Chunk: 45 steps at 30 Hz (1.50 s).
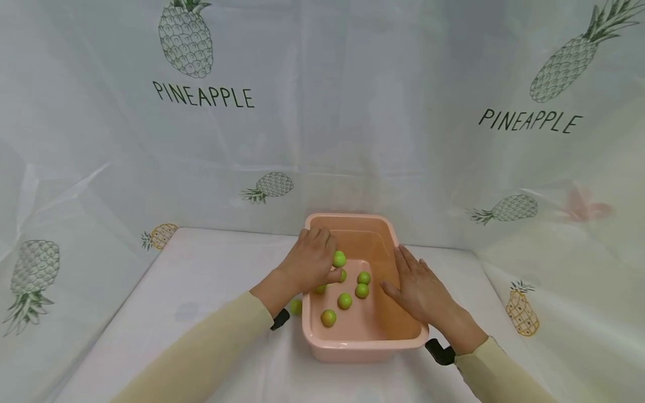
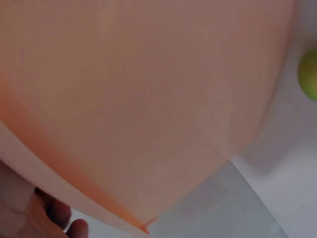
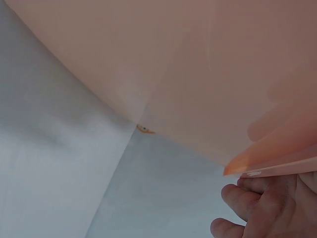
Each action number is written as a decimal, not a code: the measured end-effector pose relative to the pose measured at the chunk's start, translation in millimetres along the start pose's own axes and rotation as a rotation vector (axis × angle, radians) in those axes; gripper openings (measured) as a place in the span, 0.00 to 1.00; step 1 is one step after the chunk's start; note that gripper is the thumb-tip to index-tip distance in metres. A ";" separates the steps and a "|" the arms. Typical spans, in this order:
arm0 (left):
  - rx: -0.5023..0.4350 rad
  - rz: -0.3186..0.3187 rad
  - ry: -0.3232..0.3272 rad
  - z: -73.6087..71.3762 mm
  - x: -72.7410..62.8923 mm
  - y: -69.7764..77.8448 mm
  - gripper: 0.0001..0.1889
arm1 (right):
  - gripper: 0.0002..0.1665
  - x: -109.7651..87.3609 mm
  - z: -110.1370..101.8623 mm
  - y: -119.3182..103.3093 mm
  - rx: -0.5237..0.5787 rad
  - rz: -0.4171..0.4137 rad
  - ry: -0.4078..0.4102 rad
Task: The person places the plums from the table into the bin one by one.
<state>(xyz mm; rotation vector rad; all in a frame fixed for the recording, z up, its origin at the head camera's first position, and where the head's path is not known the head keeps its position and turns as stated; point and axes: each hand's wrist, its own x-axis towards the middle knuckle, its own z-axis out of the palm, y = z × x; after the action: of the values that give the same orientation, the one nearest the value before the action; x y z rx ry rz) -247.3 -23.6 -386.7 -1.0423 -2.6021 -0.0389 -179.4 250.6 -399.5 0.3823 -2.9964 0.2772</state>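
Note:
A pink plastic basin (image 1: 353, 345) holds several small, smooth green balls (image 1: 345, 301). My left hand (image 1: 316, 257) reaches over its left rim with bent fingers. Between its fingertips and thumb sits a bright green ball (image 1: 339, 258), and the thumb partly covers another below. In the left wrist view, curled fingertips (image 2: 61, 214) show past the basin rim; the held ball is hidden there. On the right rim rests my right hand (image 1: 420, 285), fingers extended forward and thumb over the inside. Its fingers (image 3: 255, 198) appear beside the rim in the right wrist view.
Outside the basin's left wall, one green ball (image 1: 295, 307) lies on the white-covered table (image 1: 211, 280). Behind the table hangs a pale sheet (image 1: 353, 112) printed with pineapples. A dark wrist strap (image 1: 440, 352) circles the right wrist.

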 end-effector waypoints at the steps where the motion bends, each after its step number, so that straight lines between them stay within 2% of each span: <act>1: -0.011 -0.012 -0.022 0.2 1.2 1.6 0.23 | 0.51 0.1 -0.3 -0.1 0.000 -0.003 0.002; 7: -0.030 -0.066 -0.106 2.3 3.7 6.0 0.22 | 0.51 0.9 -0.5 -0.4 -0.007 -0.011 0.008; 16: -0.015 -0.050 -0.155 1.3 2.8 5.6 0.26 | 0.50 1.7 -1.4 -1.6 -0.009 -0.018 0.024; 20: 0.003 -0.054 -0.164 0.9 2.4 4.1 0.26 | 0.50 2.7 -0.5 -1.2 -0.007 -0.023 0.028; 27: 0.004 -0.048 -0.148 2.3 0.9 3.0 0.19 | 0.50 3.1 -0.2 -1.0 0.003 -0.023 0.027; 31: -0.004 -0.053 -0.104 3.5 -0.5 2.8 0.16 | 0.50 2.9 -0.3 -1.1 -0.003 -0.017 0.020; 36: -0.068 -0.083 0.005 4.0 -5.4 -3.0 0.12 | 0.51 2.4 -0.5 -1.1 -0.008 -0.013 0.017; 40: -0.139 -0.130 0.091 6.0 -15.2 -17.7 0.11 | 0.51 2.3 0.2 -0.6 -0.004 -0.012 0.018; 45: -0.178 -0.246 0.215 18.6 -39.2 -41.9 0.09 | 0.51 1.4 1.5 -0.5 0.003 -0.006 0.013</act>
<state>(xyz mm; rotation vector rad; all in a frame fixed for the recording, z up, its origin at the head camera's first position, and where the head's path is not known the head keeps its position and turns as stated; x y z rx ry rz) -254.7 -77.6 -412.7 -0.7203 -2.5451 -0.4250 -180.7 249.5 -400.7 0.3880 -2.9823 0.2819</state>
